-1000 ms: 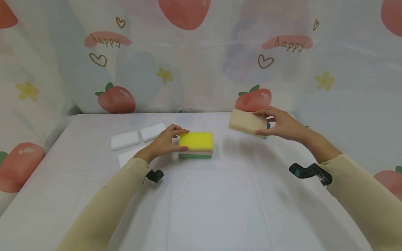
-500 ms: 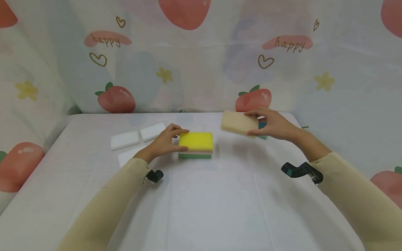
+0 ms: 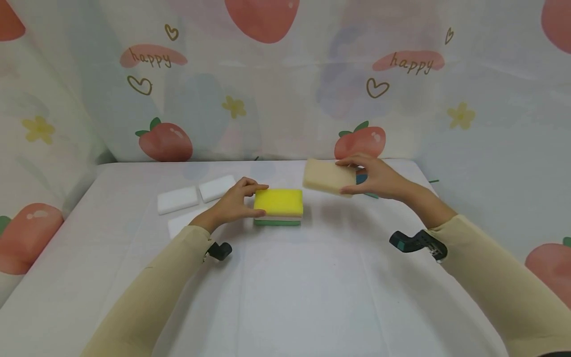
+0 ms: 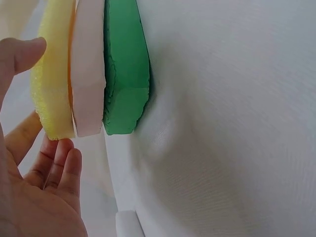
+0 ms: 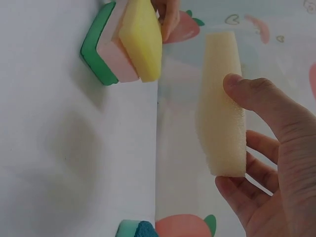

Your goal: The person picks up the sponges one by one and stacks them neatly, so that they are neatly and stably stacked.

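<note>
Three sponges lie stacked on the white table: a green sponge (image 4: 126, 69) at the bottom, a pale pink sponge (image 4: 89, 74) in the middle and a yellow sponge (image 3: 278, 201) on top. My left hand (image 3: 232, 202) holds the yellow sponge at its left end, thumb on the near side and fingers on the far side. To the right of the stack and above the table, my right hand (image 3: 376, 177) grips a cream sponge (image 3: 327, 176) by its right end. In the right wrist view, the thumb presses one edge of the cream sponge, fingers along the other.
Beyond my right hand sits a blue and teal sponge (image 5: 133, 229), mostly hidden in the head view. White rectangular blocks (image 3: 177, 200) lie at the left, one partly behind my left arm. A printed cloth backdrop (image 3: 285, 99) rises behind the table (image 3: 303, 297).
My right hand has carried the cream sponge leftward, closer to the stack, uncovering part of the blue and teal sponge. The left hand and the stack have stayed in place.
</note>
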`<state>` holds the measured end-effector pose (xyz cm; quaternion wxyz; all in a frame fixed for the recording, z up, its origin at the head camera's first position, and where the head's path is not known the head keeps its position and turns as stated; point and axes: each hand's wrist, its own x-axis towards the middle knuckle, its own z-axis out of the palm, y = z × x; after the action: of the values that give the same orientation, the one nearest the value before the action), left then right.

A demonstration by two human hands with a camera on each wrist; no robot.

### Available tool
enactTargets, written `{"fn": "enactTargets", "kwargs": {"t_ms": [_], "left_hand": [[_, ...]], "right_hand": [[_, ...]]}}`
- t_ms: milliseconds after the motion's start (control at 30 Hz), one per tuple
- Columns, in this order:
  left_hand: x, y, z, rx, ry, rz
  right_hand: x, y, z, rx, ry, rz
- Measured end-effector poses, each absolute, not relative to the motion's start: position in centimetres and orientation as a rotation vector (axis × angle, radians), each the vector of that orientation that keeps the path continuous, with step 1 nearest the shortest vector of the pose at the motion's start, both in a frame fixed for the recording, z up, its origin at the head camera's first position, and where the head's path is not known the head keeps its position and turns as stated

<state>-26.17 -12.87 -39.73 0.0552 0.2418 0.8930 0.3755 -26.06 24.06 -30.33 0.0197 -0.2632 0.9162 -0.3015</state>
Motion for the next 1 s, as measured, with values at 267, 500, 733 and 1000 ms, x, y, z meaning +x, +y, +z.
{"fn": "enactTargets", "kwargs": {"t_ms": [267, 500, 733, 1000], "left_hand": [[-26.0, -12.9, -39.7, 0.733, 2.714, 1.138], [-25.9, -12.9, -39.4, 0.721, 2.692, 1.167], [-25.9, -12.8, -39.3, 0.676, 2.671, 1.178], [-25.9, -12.7, -39.2, 0.674, 2.685, 1.163]], "right_hand": [[-26.1, 23.0, -30.5, -0.826, 2.813, -0.92], [-26.3, 21.9, -30.7, -0.835, 2.795, -0.917], [-26.4, 21.0, -30.7, -0.859, 2.766, -0.949], [-26.4, 20.0, -30.6, -0.891, 2.727, -0.971]]}}
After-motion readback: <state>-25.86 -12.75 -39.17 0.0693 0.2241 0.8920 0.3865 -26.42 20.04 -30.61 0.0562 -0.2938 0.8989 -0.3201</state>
